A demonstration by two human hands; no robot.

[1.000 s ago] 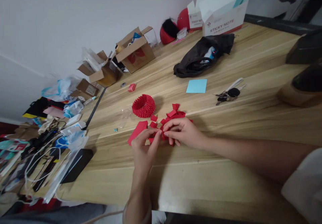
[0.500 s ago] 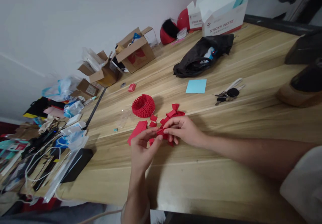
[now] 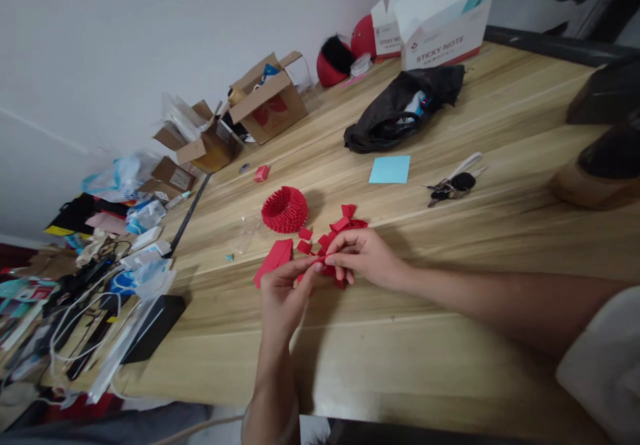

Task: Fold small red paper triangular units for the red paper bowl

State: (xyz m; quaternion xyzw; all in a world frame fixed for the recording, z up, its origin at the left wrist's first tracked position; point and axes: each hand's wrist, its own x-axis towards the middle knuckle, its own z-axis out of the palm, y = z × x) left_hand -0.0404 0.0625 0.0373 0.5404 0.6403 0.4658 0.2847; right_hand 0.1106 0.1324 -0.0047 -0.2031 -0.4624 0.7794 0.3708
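Both hands pinch one small red paper piece (image 3: 321, 260) between them, above the table. My left hand (image 3: 286, 291) holds its left end with thumb and fingertips; my right hand (image 3: 364, 257) grips the right end. Beneath and behind the fingers lie several folded red paper pieces (image 3: 341, 225), partly hidden by my right hand. A stack of flat red paper strips (image 3: 274, 262) is just left of my left hand's fingertips. Farther back stands a round, hollow red basket-like form (image 3: 285, 209) made of many pointed folds.
Beyond are a blue paper square (image 3: 389, 169), keys (image 3: 453, 188), a black bag (image 3: 400, 115), a small red block (image 3: 261, 173) and cardboard boxes (image 3: 275, 111). Cables and a black box (image 3: 154, 328) crowd the left; a dark-topped container (image 3: 600, 171) is at right.
The red piece between my fingertips now looks narrower, and the fingertips of my left hand have closed closer together on it. Other objects stay where they were.
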